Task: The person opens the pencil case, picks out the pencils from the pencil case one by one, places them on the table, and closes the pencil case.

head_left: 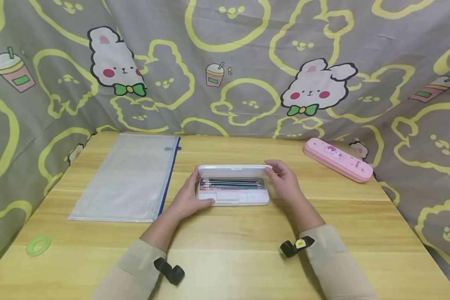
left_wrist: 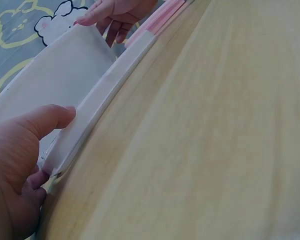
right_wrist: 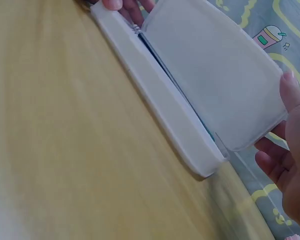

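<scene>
A white pencil case [head_left: 253, 198] lies on the table with its lid [right_wrist: 220, 75] raised at the back. Several pencils [head_left: 232, 183], dark, green and red, lie side by side in its rear part. My left hand [head_left: 187, 201] grips the case at its left end, thumb over the front edge and fingers along the side. At the lid's upper right corner, my right hand [head_left: 286, 183] pinches the edge between thumb and fingers. In the right wrist view, the right thumb is on the lid's inner face and the other fingers are behind it.
A clear mesh zip pouch [head_left: 123, 179] with a blue edge lies flat at the left. Toward the back right is a closed pink pencil case [head_left: 337, 160]. A green ring [head_left: 38, 246] rests near the left edge. Patterned cloth [head_left: 165, 104] hangs behind the table.
</scene>
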### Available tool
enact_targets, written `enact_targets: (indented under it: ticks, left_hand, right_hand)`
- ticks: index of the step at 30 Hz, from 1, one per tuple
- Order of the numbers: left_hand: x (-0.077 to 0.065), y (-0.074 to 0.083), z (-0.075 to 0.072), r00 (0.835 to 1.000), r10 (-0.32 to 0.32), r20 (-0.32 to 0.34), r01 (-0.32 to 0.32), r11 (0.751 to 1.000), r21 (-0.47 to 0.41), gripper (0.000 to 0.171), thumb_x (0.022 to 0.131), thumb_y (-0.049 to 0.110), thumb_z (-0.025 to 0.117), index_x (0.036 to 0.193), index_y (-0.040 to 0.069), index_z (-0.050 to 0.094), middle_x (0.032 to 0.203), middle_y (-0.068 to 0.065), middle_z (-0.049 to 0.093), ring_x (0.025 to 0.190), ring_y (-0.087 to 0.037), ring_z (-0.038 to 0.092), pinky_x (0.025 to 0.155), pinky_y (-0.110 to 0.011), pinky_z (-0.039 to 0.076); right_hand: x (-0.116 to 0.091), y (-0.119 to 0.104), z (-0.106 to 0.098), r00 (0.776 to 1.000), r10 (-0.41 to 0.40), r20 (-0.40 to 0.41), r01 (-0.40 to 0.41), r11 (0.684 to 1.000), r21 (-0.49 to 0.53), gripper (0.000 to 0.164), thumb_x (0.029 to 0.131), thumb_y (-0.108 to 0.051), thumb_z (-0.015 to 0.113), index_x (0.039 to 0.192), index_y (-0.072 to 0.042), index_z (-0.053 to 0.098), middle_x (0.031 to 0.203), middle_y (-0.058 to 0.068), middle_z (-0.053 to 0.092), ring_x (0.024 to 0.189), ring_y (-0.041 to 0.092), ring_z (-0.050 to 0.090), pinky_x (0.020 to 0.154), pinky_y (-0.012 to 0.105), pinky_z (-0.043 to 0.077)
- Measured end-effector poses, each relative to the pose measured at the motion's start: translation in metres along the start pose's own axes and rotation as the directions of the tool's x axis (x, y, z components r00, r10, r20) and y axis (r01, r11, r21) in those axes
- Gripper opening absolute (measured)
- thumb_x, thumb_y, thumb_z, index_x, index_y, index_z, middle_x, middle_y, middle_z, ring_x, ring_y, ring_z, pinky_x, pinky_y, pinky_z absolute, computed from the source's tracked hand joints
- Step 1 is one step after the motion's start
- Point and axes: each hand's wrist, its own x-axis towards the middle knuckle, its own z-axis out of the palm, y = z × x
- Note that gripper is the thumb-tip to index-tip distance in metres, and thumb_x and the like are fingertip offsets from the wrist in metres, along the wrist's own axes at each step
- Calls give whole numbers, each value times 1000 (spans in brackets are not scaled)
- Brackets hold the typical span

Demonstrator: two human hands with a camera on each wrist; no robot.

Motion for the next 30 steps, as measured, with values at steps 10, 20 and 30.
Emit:
enact_targets:
  ticks: [10, 20, 30]
  left_hand:
    - [2, -2, 1, 1000, -15, 19, 15, 1000, 0, 125, 70, 26, 87, 158, 8, 1, 157, -23, 30, 145, -38, 31, 121, -53, 22]
    - [4, -5, -1, 997, 47, 54, -51, 995, 83, 124, 68, 31, 86, 158, 7, 3, 166, -14, 3, 153, -35, 7, 123, -52, 14]
    - [5, -5, -4, 993, 44, 112, -59, 989, 134, 124, 70, 39, 84, 158, 7, 2, 166, -11, -6, 153, -35, 3, 122, -54, 14]
  right_hand:
    - [16, 0, 2, 996, 70, -61, -62, 991, 117, 33, 102, -18, 51, 133, -7, 53, 119, 26, 65, 90, 2, 62, 82, 31, 53]
    - [32, 9, 10, 987, 125, -99, -105, 977, 186, 32, 100, -9, 53, 131, -6, 53, 116, 29, 66, 79, -3, 63, 67, 18, 53]
    - [39, 16, 17, 978, 202, -45, -186, 954, 234, 35, 102, -15, 49, 137, -12, 51, 93, -1, 60, 78, 4, 57, 65, 18, 48]
